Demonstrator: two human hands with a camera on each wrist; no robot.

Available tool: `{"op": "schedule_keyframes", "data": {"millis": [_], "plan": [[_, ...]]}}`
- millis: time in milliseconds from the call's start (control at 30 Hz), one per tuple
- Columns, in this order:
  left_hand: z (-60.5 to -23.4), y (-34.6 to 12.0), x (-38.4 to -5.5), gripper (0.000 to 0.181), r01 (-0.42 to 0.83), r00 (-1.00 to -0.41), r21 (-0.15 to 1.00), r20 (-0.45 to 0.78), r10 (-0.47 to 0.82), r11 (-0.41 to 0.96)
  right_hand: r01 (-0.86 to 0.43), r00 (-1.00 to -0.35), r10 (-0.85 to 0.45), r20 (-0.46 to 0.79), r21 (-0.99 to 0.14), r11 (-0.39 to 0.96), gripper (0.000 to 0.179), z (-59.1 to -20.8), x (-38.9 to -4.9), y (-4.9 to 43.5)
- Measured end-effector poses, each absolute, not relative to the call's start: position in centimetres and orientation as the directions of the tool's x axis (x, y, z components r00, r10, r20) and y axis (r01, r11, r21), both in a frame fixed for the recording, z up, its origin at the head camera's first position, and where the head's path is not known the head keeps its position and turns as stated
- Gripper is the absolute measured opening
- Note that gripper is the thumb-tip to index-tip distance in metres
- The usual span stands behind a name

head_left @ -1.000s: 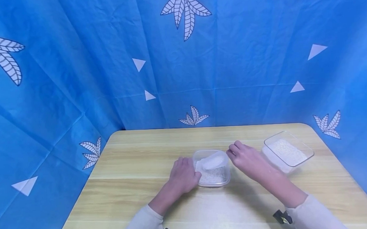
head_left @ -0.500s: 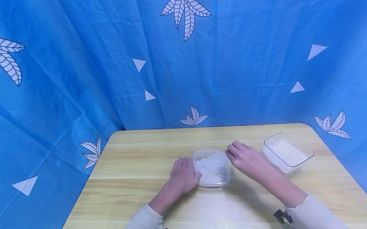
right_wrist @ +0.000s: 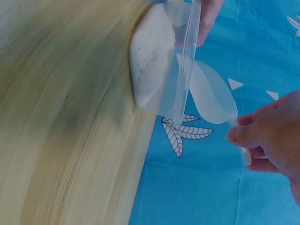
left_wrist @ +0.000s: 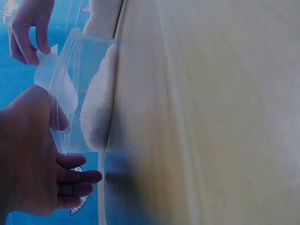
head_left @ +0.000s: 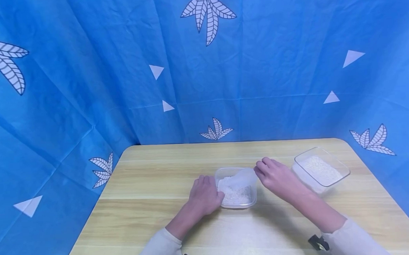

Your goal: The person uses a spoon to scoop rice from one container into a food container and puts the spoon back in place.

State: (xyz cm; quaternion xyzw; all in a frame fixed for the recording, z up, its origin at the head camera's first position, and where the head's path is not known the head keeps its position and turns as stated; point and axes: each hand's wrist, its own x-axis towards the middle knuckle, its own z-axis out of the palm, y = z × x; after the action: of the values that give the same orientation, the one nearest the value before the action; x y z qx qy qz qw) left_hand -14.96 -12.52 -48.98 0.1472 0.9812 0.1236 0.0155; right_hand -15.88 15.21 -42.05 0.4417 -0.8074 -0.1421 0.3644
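In the head view, my left hand (head_left: pixel 204 196) holds the left side of a clear plastic food container (head_left: pixel 239 206) on the table. Its thumb (left_wrist: pixel 58 117) is at the rim in the left wrist view, with the other fingers stretched out along the outside. White rice-like grains (head_left: pixel 235 195) lie heaped inside. My right hand (head_left: pixel 274 175) pinches the short handle of a translucent white scoop (right_wrist: pixel 211 93) between thumb and fingers. The scoop's bowl is tipped on its side over the container's right rim, pointing left and down towards the grains.
A second clear container (head_left: pixel 349 171) with white grains (head_left: pixel 319 169) stands to the right, behind my right forearm. The wooden table (head_left: pixel 145 183) ends at a rounded back edge. A blue patterned curtain (head_left: pixel 274 71) hangs behind and to the left.
The scoop has turned from a flatter pose onto its side and shifted slightly right with my right hand. My left hand and the container have stayed put.
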Motion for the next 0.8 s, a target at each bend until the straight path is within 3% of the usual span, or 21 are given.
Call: {"op": "schedule_keyframes", "data": {"millis": [100, 200, 533, 800], "plan": [[-49.1, -12.5, -15.0, 0.039, 0.284, -0.957, 0.25, 0.006, 0.291, 0.926, -0.617, -0.356, -0.802, 0.48, 0.524, 0.587, 0.032, -42.2, -16.0, 15.7], [-49.1, -12.4, -15.0, 0.038, 0.284, -0.957, 0.253, 0.008, 0.291, 0.925, -0.618, -0.372, -0.794, 0.482, 0.509, 0.599, 0.026, -42.3, -16.0, 16.2], [-48.8, -12.4, -14.9, 0.038, 0.284, -0.957, 0.246, 0.011, 0.291, 0.927, -0.629, -0.393, -0.78, 0.487, 0.477, 0.614, 0.029, -42.2, -15.5, 17.8], [-48.8, -12.4, -14.9, 0.039, 0.283, -0.957, 0.241, 0.007, 0.29, 0.928, -0.64, -0.451, -0.737, 0.503, 0.394, 0.66, 0.035, -41.3, -15.0, 20.0]]}}
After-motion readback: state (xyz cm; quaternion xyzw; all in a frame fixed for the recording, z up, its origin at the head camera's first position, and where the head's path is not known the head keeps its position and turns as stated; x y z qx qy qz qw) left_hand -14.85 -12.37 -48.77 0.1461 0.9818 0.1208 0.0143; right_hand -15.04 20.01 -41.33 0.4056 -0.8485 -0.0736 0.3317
